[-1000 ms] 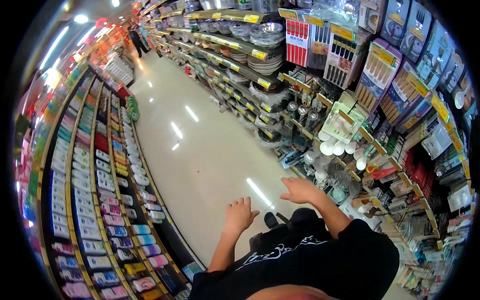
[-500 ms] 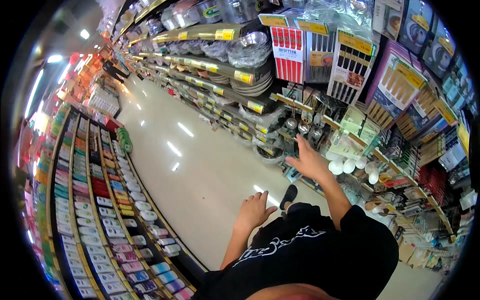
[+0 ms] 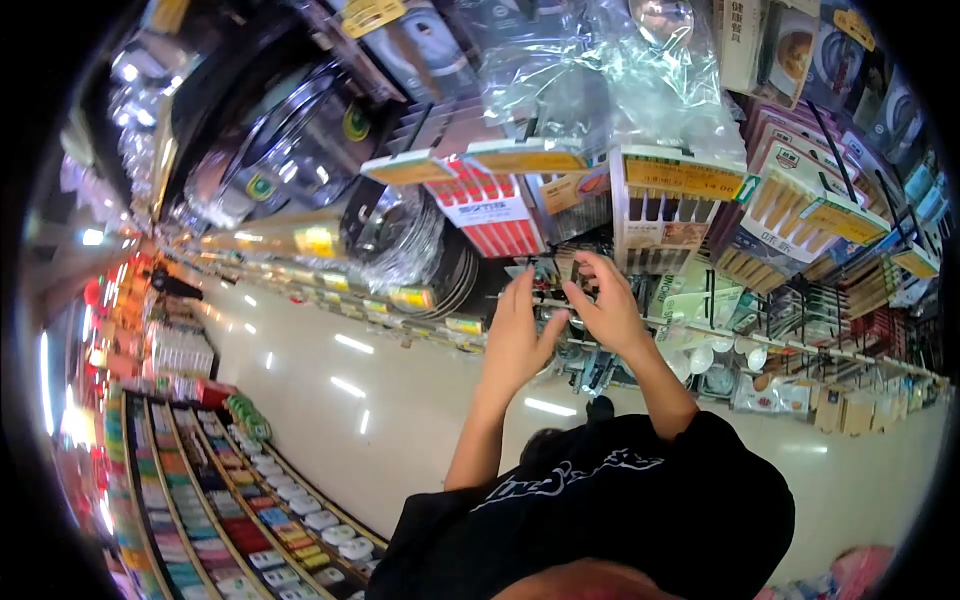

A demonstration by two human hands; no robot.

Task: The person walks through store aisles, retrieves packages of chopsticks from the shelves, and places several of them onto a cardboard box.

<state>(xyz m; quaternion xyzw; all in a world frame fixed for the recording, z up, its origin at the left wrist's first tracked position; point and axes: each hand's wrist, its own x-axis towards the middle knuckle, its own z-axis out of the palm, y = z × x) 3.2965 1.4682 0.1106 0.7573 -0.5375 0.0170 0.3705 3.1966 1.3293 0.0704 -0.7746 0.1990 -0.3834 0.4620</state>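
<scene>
My left hand (image 3: 515,335) is raised in front of the hanging utensil rack, its fingers pointing up and its thumb held apart. Close to its right, my right hand (image 3: 610,308) has its fingers spread and slightly curved, nearest the small hanging metal utensils (image 3: 548,285). Nothing shows in either hand; whether the fingertips touch the utensils I cannot tell. Just above the hands hang a pack of red chopsticks (image 3: 490,215) and a pack of dark chopsticks (image 3: 665,232). Right of my right hand are green-white carded packs (image 3: 685,298), with white spoons (image 3: 700,358) below.
Wooden chopstick packs (image 3: 785,205) hang on hooks at the right. Plastic-wrapped bowls (image 3: 400,235) and metal pots (image 3: 290,145) fill shelves at the left. Across the tiled aisle floor (image 3: 310,400) stands a shelf of boxed goods (image 3: 240,500). A person (image 3: 175,284) is far down the aisle.
My view has turned and come closer to the rack. My left hand has risen from waist height to beside my right hand, which stays near the hanging utensils.
</scene>
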